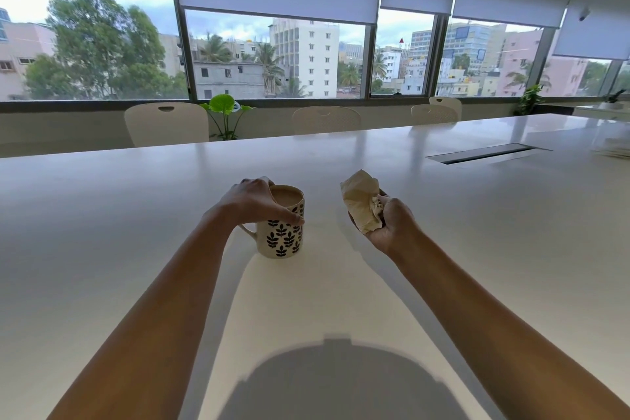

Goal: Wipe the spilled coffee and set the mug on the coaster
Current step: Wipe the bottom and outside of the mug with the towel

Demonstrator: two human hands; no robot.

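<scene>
A cream mug (pixel 282 235) with a dark leaf pattern stands upright on the white table (pixel 136 215), holding milky coffee. My left hand (pixel 254 201) grips it from above by the rim, thumb on the front wall; its handle points left. My right hand (pixel 388 222) hovers to the right of the mug, closed around a crumpled, coffee-stained tissue (pixel 362 204). A faint thin streak shows on the table just right of the mug. No coaster is visible.
The table stretches far back and right, with a recessed cable slot (pixel 484 153) at the right. Cream chairs (pixel 167 124) line the far edge, a potted plant (pixel 225 112) between them. Papers (pixel 613 152) lie at the far right edge.
</scene>
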